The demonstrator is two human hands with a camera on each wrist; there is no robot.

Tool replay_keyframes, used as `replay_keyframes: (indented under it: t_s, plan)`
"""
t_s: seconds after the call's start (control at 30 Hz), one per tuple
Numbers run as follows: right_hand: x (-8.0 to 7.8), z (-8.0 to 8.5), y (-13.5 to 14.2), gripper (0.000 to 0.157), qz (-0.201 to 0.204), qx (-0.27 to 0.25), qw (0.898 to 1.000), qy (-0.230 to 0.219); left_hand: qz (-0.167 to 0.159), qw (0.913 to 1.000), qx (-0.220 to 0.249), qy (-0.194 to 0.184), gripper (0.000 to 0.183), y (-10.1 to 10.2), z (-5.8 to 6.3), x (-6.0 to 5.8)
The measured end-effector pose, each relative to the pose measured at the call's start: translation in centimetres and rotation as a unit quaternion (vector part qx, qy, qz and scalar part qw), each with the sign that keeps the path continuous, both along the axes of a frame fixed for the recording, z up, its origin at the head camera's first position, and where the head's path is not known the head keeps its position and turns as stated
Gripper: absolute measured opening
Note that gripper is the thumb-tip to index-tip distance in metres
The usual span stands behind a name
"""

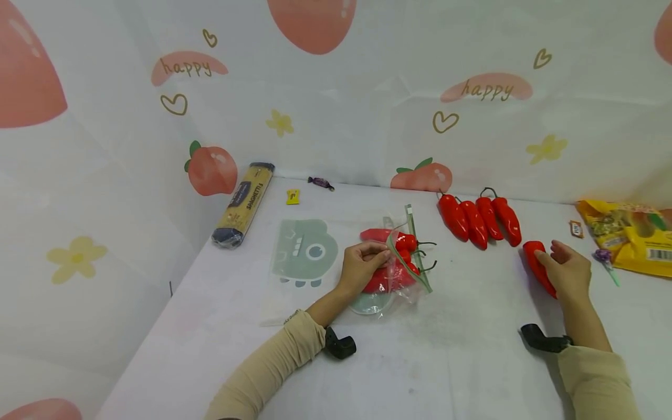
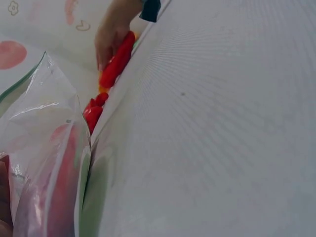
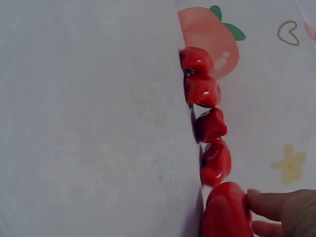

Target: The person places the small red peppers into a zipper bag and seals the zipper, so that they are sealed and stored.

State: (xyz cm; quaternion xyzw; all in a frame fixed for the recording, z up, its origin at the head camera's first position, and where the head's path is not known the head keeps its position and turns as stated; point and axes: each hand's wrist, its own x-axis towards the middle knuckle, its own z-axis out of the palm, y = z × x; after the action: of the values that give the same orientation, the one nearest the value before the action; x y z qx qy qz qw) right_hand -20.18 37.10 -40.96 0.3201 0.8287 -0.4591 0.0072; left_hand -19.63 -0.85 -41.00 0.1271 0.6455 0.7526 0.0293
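My left hand pinches the edge of a clear zip bag with a green closure strip and a green cartoon print. Several red chili peppers lie inside it, their stems toward the bag's mouth. In the left wrist view the bag stands raised, with red showing through the plastic. My right hand grips another red chili pepper between thumb and fingers, to the right of the bag. In the right wrist view this pepper is near the bottom edge, thumb and fingers at its side.
Several more red peppers lie in a row at the back. A spaghetti pack, a yellow candy and a purple-wrapped candy are back left. At right lie a yellow bag, a small packet and a lollipop.
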Motion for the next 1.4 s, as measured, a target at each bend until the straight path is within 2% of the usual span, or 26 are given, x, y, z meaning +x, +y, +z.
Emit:
replay_keyframes:
  t_s: [0.07, 0.2, 0.27, 0.47, 0.57, 0.63, 0.67, 0.73, 0.8, 0.87, 0.93, 1.0, 1.1, 1.2, 1.27, 1.33, 1.4]
  plan:
    - [-0.1, -0.2, 0.1, 0.072, 0.016, -0.005, 1.000, -0.008, 0.001, 1.0000, -0.002, -0.001, 0.021, 0.0, 0.0, 0.0]
    - [-0.1, -0.4, -0.2, 0.074, 0.073, 0.023, 0.997, -0.005, 0.005, 1.0000, -0.002, 0.001, 0.020, 0.0, 0.2, 0.0]
    - [-0.1, -0.3, -0.5, 0.074, 0.089, 0.031, 0.996, -0.004, 0.005, 1.0000, -0.004, 0.002, 0.020, 0.0, 0.2, 0.0]
    - [-0.2, 0.5, -1.6, 0.072, 0.074, -0.004, 0.997, 0.023, 0.004, 1.0000, -0.008, -0.001, 0.021, 0.0, 0.2, 0.0]
    - [-0.2, 1.0, -2.7, 0.060, 0.057, -0.071, 0.993, 0.080, 0.004, 0.9999, -0.010, 0.001, 0.021, 0.0, 0.2, 0.0]
    - [-0.2, 1.4, -3.7, 0.046, 0.059, -0.139, 0.980, 0.126, 0.004, 0.9999, -0.011, 0.004, 0.020, -0.1, 0.2, 0.0]
    - [-0.1, 1.6, -4.4, 0.038, 0.062, -0.183, 0.969, 0.154, 0.004, 0.9999, -0.013, 0.004, 0.020, -0.1, 0.2, 0.0]
    - [-0.2, 1.7, -5.9, 0.030, 0.072, -0.280, 0.932, 0.219, 0.004, 0.9998, -0.016, 0.006, 0.020, -0.1, 0.2, 0.0]
    - [-0.3, 1.9, -7.6, 0.028, 0.082, -0.339, 0.903, 0.251, 0.005, 0.9998, -0.015, 0.008, 0.020, -0.1, -0.2, -0.2]
    - [-0.8, 2.0, -9.4, 0.030, 0.066, -0.373, 0.884, 0.273, 0.007, 0.9998, -0.014, 0.011, 0.020, 0.0, -0.9, -0.6]
    - [-1.6, 2.1, -11.1, 0.035, 0.030, -0.393, 0.876, 0.278, 0.010, 0.9998, -0.011, 0.013, 0.020, 0.1, -1.6, -1.0]
    - [-2.4, 2.1, -12.5, 0.041, -0.011, -0.396, 0.875, 0.277, 0.010, 0.9998, -0.007, 0.013, 0.021, 0.2, -2.3, -1.3]
    - [-3.3, 1.8, -14.3, 0.048, -0.040, -0.390, 0.877, 0.279, 0.005, 1.0000, -0.002, 0.008, 0.022, 0.3, -2.2, -1.3]
    - [-3.7, 1.3, -15.7, 0.052, -0.015, -0.391, 0.887, 0.247, -0.001, 0.9999, 0.007, 0.009, 0.021, 0.3, -1.8, -1.1]
    - [-3.8, 0.9, -16.4, 0.054, 0.021, -0.388, 0.897, 0.209, -0.003, 0.9999, 0.010, 0.010, 0.021, 0.2, -1.2, -0.7]
    - [-3.7, 0.7, -17.0, 0.053, 0.058, -0.388, 0.901, 0.184, -0.003, 0.9999, 0.008, 0.012, 0.020, 0.1, -0.6, -0.5]
    - [-3.8, 0.4, -17.3, 0.052, 0.074, -0.378, 0.906, 0.178, -0.002, 0.9999, 0.007, 0.013, 0.020, 0.0, -0.1, -0.2]
